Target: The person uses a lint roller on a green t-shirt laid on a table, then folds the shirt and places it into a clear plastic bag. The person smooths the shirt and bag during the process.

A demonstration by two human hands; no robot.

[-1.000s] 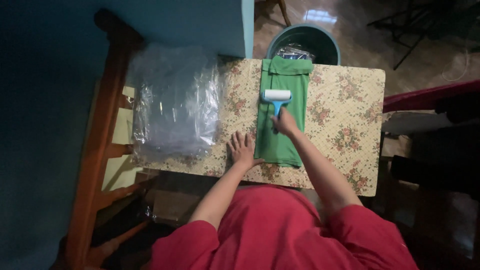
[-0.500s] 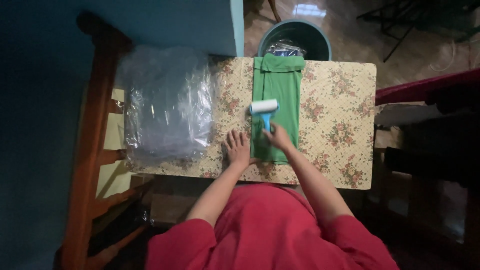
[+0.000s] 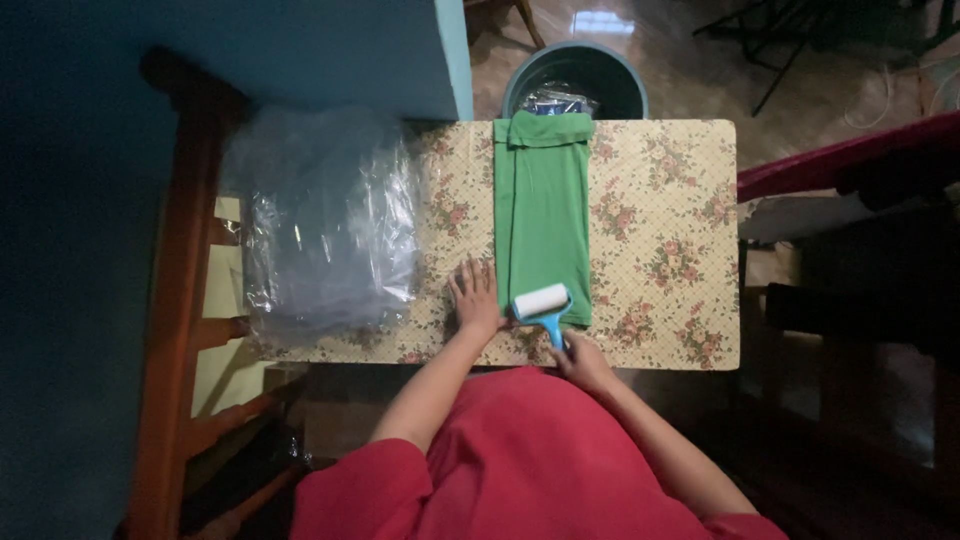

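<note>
Two bare hands at the near edge of a floral-covered table. Right hand: clenched around the blue handle of a lint roller, whose white roll rests on the near end of a folded green garment. Left hand: released, flat, fingers spread, palm on the cloth just left of the garment's near edge. Garment: lengthwise along the table's middle. Clear plastic bags: heaped at left. Teal bucket: beyond the far edge.
</note>
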